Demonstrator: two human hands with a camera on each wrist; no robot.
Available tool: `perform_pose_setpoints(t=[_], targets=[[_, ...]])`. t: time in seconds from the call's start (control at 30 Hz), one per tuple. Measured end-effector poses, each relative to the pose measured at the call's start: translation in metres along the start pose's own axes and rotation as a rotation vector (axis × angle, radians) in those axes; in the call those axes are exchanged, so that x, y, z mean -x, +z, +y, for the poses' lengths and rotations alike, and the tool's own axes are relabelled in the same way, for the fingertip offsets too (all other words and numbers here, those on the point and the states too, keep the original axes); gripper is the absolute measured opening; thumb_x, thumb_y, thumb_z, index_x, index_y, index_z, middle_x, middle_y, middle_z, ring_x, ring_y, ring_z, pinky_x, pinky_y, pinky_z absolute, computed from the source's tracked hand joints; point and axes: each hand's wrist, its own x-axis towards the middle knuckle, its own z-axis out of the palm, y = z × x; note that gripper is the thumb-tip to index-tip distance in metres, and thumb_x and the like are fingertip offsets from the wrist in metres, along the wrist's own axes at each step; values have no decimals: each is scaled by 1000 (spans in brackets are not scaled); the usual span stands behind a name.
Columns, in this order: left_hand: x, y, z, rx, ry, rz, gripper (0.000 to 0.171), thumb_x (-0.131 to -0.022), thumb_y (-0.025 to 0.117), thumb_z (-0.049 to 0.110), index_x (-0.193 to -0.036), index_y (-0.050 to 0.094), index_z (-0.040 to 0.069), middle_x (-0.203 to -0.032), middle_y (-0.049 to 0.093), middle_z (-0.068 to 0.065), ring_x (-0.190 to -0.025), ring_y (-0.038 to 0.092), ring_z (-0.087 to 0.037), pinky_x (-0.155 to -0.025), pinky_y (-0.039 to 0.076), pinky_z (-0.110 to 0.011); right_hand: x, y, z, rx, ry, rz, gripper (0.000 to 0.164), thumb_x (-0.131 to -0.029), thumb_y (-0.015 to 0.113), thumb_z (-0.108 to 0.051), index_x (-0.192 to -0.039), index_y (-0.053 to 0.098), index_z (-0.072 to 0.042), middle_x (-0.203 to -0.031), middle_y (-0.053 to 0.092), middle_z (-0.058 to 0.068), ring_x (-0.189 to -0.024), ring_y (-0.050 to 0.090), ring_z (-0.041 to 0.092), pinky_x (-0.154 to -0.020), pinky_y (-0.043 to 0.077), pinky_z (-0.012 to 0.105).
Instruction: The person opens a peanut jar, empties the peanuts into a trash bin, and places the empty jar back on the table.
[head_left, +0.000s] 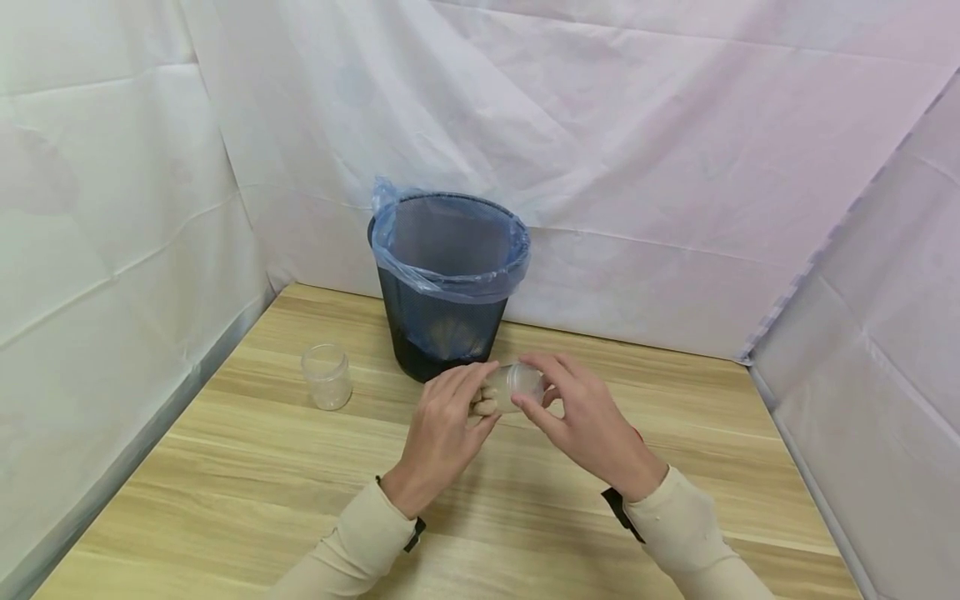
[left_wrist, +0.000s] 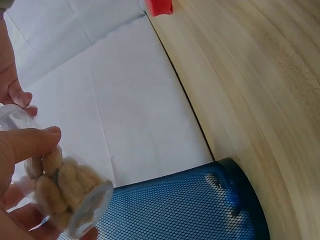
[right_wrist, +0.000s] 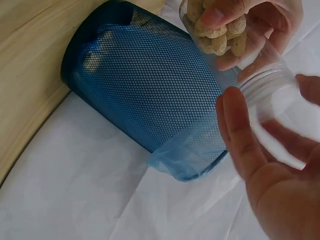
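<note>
A clear plastic jar (head_left: pixel 492 392) with several unshelled peanuts (right_wrist: pixel 220 40) lies sideways between my hands, above the table in front of the bin. My left hand (head_left: pixel 447 421) grips its peanut-filled end, the thumb across the wall in the left wrist view. The peanuts bunch towards the base there. Around the jar's ridged, see-through end curl the fingers and thumb of my right hand (head_left: pixel 585 417); I cannot tell whether that end is a separate lid. A second clear jar (head_left: pixel 327 379) stands upright on the table to the left, apart from both hands.
Behind the hands, a dark mesh bin (head_left: pixel 442 321) with a blue plastic liner (head_left: pixel 465 287) folded over its rim stands on the wood-grain table (head_left: pixel 262 467). White sheets (head_left: pixel 637 167) hang around the table. Something red (left_wrist: pixel 160 6) shows at the left wrist view's top edge.
</note>
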Motion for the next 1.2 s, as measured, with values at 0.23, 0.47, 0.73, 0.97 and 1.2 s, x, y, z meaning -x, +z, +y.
perform_pose_setpoints(t=[0.23,0.47,0.73,0.97,1.2], targets=[[2,1,-2,28,-23,-44,73,-76,99,7,-142,68,8,-134,74,-10,-126,68,-29,-107,56,-53,2,-7,3,64,-27,-94,59,-97,83,-25,-149,59,-9,-145,63,11,-115,71,21,-84,64,33],[3,4,-2,-27,24,-8,74,-72,101,7,-140,70,11,-131,75,-7,-124,70,-28,-106,57,-52,3,-9,4,10,102,-157,57,-104,74,-36,-153,57,-12,-137,70,3,-96,71,10,-74,60,28],[5,6,-2,-20,23,-6,75,-72,101,5,-140,69,11,-132,75,-7,-124,70,-27,-105,58,-51,2,-13,6,33,-17,-165,53,-97,82,-22,-146,63,-13,-141,70,5,-118,72,19,-94,63,40],[3,10,0,-29,31,-3,71,-74,99,5,-139,70,10,-131,75,-7,-122,70,-29,-103,58,-51,4,-16,6,74,-1,-193,68,-96,84,-28,-156,55,-13,-156,59,13,-136,66,32,-105,60,51],[0,9,4,-49,19,-17,71,-75,99,5,-140,69,11,-132,73,-8,-123,68,-30,-106,56,-53,4,-16,4,-4,215,-252,60,-111,58,-44,-164,44,-18,-148,64,9,-99,72,12,-86,62,39]])
